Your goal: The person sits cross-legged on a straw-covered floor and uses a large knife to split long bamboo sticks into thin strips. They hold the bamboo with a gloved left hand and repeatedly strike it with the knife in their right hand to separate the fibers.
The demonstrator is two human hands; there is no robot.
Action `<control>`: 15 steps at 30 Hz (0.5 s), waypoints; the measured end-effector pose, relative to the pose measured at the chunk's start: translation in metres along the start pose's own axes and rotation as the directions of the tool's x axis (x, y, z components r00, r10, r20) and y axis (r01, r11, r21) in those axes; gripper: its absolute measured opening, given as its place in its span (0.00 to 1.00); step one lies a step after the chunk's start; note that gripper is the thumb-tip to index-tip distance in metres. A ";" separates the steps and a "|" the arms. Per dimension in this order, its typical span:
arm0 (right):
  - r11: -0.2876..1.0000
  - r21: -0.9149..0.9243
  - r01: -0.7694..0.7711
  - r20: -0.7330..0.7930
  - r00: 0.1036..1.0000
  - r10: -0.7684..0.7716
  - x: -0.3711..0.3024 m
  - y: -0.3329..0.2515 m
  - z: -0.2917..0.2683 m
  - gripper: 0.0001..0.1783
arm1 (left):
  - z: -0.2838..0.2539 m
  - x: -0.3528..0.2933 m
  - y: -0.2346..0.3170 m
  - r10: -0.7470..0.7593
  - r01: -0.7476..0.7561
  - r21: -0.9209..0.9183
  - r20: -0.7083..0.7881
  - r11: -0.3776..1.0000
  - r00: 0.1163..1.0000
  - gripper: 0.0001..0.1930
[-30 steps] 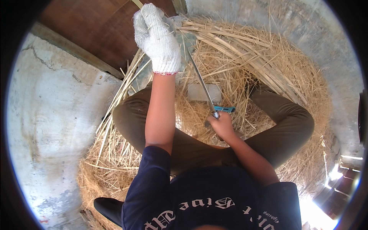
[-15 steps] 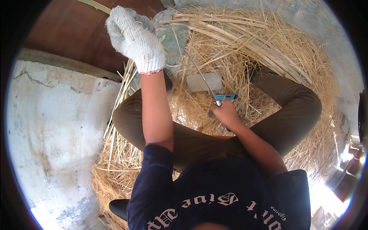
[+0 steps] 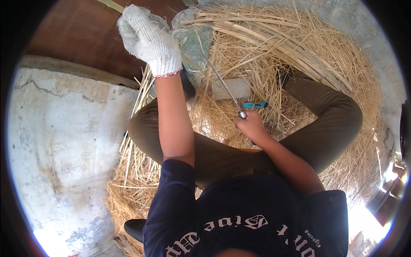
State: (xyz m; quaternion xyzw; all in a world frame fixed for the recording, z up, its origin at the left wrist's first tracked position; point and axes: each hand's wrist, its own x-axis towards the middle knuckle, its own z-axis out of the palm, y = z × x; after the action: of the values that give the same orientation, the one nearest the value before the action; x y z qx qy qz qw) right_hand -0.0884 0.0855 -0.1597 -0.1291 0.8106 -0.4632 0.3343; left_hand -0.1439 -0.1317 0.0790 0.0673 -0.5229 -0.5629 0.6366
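Observation:
My left hand (image 3: 150, 40), in a white knit glove with a red-edged cuff, is raised far out at the upper left. It is closed around a pale green bamboo strip (image 3: 110, 5), one end of which sticks out past the fist. The strip's other part (image 3: 190, 61) slants down to the right, toward the blade. Low between my bent legs, my bare right hand (image 3: 251, 126) grips a knife (image 3: 229, 91) with a long narrow blade and a metal collar. Its blade points up and to the left; the handle is hidden in my fist.
Beyond my right hand lie a turquoise utility knife (image 3: 256, 105) and a grey whetstone-like block (image 3: 231, 89). Curly shavings (image 3: 239, 51) heap around my legs, with long split strips (image 3: 274, 40) across them. A cracked wall (image 3: 72, 141) stands at left, a brown panel (image 3: 85, 38) behind the glove.
Both hands keep their grips and nearly the same positions. The view has shifted slightly, so the block and utility knife appear a little further right. Less of the strip shows beyond the glove.

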 end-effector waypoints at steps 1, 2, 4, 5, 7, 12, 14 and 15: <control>0.998 0.053 0.013 0.007 1.000 -0.014 -0.003 -0.006 -0.002 0.17 | -0.003 0.004 0.001 -0.003 0.003 -0.008 -0.001 1.000 1.000 0.15; 0.999 0.040 -0.013 0.018 1.000 0.012 -0.002 -0.006 -0.002 0.18 | -0.006 0.006 0.001 0.000 0.000 0.000 -0.017 1.000 1.000 0.15; 0.998 0.015 -0.064 0.034 0.997 0.063 0.001 -0.005 -0.005 0.18 | -0.008 0.010 0.005 0.006 -0.006 0.012 -0.046 1.000 0.999 0.14; 0.990 0.002 -0.140 0.082 0.987 0.139 0.002 -0.002 -0.006 0.18 | -0.011 0.013 0.005 0.024 -0.023 0.020 -0.059 1.000 0.998 0.14; 0.956 -0.034 -0.292 0.166 0.941 0.294 0.007 0.008 -0.005 0.17 | -0.019 0.022 0.002 0.053 -0.051 0.030 -0.082 0.998 0.995 0.14; 1.000 0.017 -0.002 -0.032 0.999 0.002 0.000 -0.011 -0.010 0.16 | -0.042 0.032 0.001 0.039 -0.033 0.050 -0.120 0.998 0.992 0.15; 0.997 0.077 0.014 -0.014 1.000 -0.013 -0.006 -0.020 -0.011 0.16 | -0.042 0.032 0.004 0.007 0.003 0.074 -0.131 0.997 0.991 0.16; 0.999 0.054 -0.006 0.003 1.000 0.005 -0.005 -0.018 -0.008 0.16 | -0.041 0.031 0.004 0.009 0.002 0.077 -0.141 0.997 0.990 0.16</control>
State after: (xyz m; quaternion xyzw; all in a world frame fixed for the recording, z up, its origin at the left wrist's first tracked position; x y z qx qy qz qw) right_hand -0.0921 0.0836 -0.1398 -0.1184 0.7975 -0.4840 0.3401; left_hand -0.1162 -0.1758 0.0819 0.1309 -0.4979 -0.5350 0.6699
